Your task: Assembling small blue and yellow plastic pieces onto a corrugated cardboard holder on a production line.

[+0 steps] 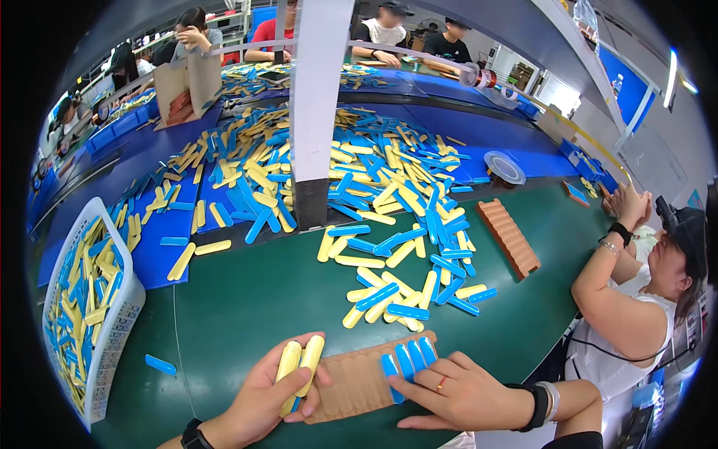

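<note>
We've got bare forearms here, no sleeves; our left hand (258, 396) has a black watch strap at the wrist, our right hand (460, 393) a thin gold ring with a red spot, a black wristband and a silver bangle

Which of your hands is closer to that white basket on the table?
Left. The left hand, holding yellow sticks, is nearer the basket at the table's left edge. The right hand rests on blue sticks in the brown tray, farther right.
</note>
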A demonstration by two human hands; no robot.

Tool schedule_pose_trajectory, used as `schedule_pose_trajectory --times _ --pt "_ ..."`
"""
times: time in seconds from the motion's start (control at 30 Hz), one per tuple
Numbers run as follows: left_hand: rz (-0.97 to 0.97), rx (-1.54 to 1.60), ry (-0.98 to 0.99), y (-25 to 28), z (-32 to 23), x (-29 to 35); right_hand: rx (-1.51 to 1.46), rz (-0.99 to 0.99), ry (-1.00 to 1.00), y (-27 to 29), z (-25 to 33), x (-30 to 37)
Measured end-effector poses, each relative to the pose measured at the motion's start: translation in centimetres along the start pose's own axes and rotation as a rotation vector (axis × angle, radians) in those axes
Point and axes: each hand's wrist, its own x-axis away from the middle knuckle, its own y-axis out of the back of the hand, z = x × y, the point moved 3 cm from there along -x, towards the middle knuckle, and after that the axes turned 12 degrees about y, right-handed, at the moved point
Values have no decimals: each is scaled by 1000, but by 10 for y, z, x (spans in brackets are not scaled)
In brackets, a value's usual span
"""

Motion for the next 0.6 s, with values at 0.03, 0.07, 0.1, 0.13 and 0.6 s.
schedule_pose_trajectory --times 0.03,0.07,0.1,0.13,0.6 --pt "9 -16 4 1 0 0 22 30 -49 0 0 0" --pt "10 -10 1 0 1 0 -7 58 -73 0 0 3" --pt "2 -34 0 0 1 0 -5 63 -72 1 -1 2" --pt "-6 -60 0 -1 1 -1 2 62 -85 1 -3 1" --pt "123 -272 -59 -10 10 7 -834 -251 -220 7 -29 -61"
